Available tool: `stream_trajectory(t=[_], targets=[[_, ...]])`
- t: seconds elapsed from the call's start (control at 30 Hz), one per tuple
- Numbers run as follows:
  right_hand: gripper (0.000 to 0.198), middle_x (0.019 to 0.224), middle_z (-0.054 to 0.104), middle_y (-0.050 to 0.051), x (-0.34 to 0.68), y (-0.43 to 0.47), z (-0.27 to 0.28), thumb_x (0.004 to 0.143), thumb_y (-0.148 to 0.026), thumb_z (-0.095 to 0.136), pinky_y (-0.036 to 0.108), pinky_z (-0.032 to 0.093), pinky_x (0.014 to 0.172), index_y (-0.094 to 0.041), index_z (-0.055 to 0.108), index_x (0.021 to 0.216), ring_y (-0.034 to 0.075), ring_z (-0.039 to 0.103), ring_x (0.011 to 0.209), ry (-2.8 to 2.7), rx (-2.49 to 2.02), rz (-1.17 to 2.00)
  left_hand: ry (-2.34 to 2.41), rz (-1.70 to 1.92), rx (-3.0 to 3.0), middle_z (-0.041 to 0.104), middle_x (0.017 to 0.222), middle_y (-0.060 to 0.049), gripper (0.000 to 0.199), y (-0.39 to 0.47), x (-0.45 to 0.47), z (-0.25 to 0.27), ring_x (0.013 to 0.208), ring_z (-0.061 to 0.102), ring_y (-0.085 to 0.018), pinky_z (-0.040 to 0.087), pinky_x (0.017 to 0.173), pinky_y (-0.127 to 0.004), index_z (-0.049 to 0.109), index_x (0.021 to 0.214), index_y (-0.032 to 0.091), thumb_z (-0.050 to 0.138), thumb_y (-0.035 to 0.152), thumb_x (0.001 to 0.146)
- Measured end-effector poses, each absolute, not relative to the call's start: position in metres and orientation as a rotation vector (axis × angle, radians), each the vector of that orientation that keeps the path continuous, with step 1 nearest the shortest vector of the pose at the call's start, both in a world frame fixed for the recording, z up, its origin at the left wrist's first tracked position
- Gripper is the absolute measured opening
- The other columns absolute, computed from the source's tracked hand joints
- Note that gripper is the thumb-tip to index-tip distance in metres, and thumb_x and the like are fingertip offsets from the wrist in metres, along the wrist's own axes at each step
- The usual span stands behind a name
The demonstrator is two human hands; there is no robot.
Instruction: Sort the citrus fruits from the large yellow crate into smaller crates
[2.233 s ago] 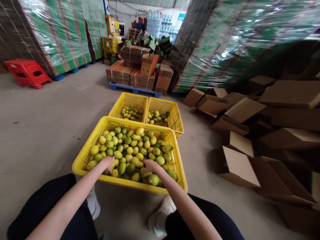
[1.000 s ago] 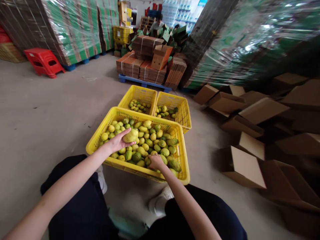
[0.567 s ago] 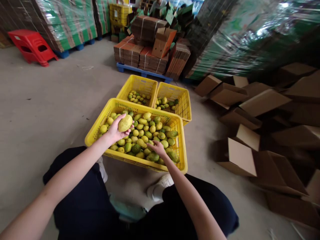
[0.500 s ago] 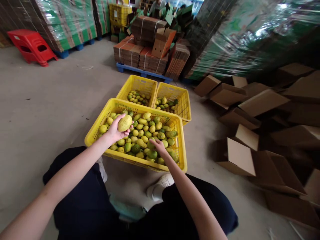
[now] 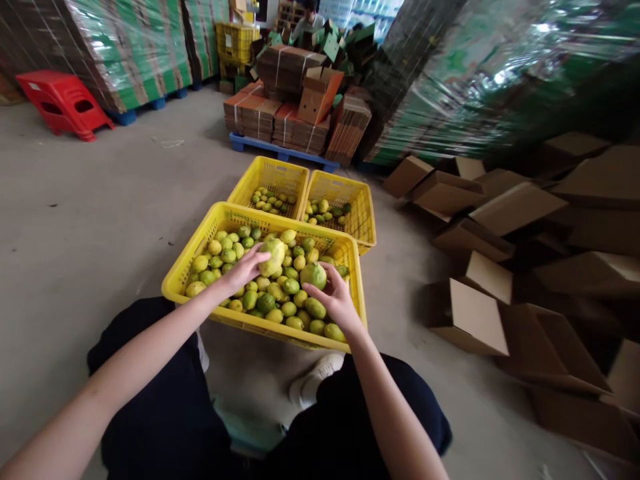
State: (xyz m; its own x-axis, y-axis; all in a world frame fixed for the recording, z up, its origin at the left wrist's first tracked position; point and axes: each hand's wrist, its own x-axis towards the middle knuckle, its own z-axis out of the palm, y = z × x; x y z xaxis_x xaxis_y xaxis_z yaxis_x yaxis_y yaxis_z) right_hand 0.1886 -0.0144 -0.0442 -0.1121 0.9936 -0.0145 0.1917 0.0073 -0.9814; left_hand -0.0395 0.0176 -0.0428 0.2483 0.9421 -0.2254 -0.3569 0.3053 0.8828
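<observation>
My left hand grips a large yellow lemon above the middle of a yellow plastic crate. To its right, my right hand is closed around a greener lemon, thumb below and fingers over its far side. Both fruits are held up over the pile, a short gap apart. Many yellow and green lemons lie loose in the crate beneath my hands. Part of the pile is hidden by my hands and wrists.
Behind stand two more yellow crates, a left one and a right one, each with some lemons. Open cardboard boxes litter the right side. Flattened cartons sit on a blue pallet. A red stool is far left.
My right hand has picked up a greenish lemon from the pile and lifted it. My left hand has moved right with its lemon, bringing the two fruits closer together. The view has shifted slightly.
</observation>
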Motion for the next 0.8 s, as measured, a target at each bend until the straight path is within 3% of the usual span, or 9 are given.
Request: stream_trajectory(t=[0.13, 0.33, 0.8], targets=[[0.051, 0.119, 0.067, 0.005, 0.181, -0.014, -0.028, 0.072, -0.037, 0.080, 0.039, 0.053, 0.095, -0.026, 0.059, 0.118, 0.024, 0.065, 0.108, -1.562, -1.193, 0.919, 0.865, 1.078, 1.329, 0.063, 0.119, -0.005, 0.063, 0.012, -0.030, -0.039, 0.106, 0.062, -0.020, 0.048, 0.095, -0.030, 0.057, 0.116, 0.023, 0.087, 0.025, 0.061], [0.047, 0.125, 0.066, 0.006, 0.183, -0.004, -0.023, 0.077, -0.033, 0.078, 0.043, 0.050, 0.102, -0.027, 0.062, 0.121, 0.026, 0.061, 0.118, -1.603, -1.147, 0.719, 0.880, 1.115, 1.593, 0.063, 0.122, -0.008, 0.057, 0.016, -0.023, -0.036, 0.109, 0.060, -0.022, 0.046, 0.099, -0.034, 0.060, 0.116, 0.023, 0.086, 0.031, 0.066], [0.044, 0.123, 0.067, 0.005, 0.187, -0.006, -0.029, 0.077, -0.030, 0.077, 0.045, 0.048, 0.105, -0.028, 0.063, 0.119, 0.026, 0.061, 0.118, -1.638, -1.155, 0.754, 0.907, 1.163, 1.754, 0.059, 0.129, -0.009, 0.057, 0.022, -0.026, -0.033, 0.117, 0.056, -0.026, 0.045, 0.101, -0.037, 0.064, 0.123, 0.026, 0.084, 0.033, 0.070]])
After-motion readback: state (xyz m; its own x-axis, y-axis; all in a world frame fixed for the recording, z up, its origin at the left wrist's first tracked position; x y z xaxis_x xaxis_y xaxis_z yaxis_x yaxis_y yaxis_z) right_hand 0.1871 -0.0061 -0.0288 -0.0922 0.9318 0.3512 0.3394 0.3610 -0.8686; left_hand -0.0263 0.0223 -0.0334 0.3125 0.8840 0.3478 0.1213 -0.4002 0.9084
